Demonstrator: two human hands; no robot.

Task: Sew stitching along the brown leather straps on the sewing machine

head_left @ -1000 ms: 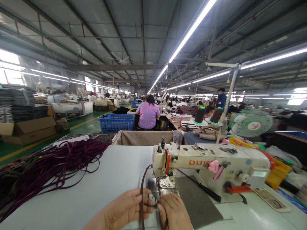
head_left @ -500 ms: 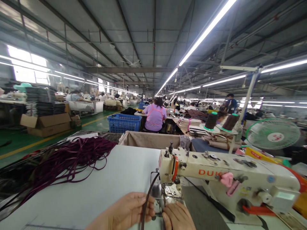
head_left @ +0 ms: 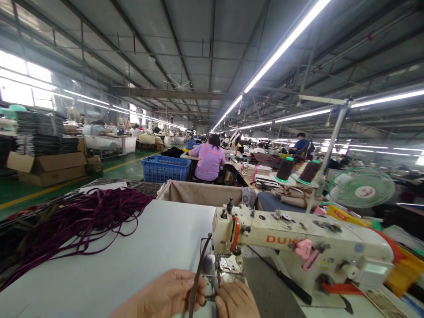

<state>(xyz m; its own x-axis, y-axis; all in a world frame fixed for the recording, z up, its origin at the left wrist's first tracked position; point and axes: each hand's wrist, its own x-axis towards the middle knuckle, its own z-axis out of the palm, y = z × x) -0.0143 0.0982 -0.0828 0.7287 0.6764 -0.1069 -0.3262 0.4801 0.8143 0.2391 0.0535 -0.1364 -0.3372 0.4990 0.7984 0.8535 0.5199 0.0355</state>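
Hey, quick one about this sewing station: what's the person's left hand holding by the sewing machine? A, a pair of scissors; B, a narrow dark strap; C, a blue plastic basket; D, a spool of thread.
B. The left hand holds a narrow dark strap that rises along the front of the sewing machine, beside the right hand.

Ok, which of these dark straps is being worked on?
The single strap at the fingertips of the left hand, in front of the sewing machine; the others lie in a tangled heap on the table, off to the left.
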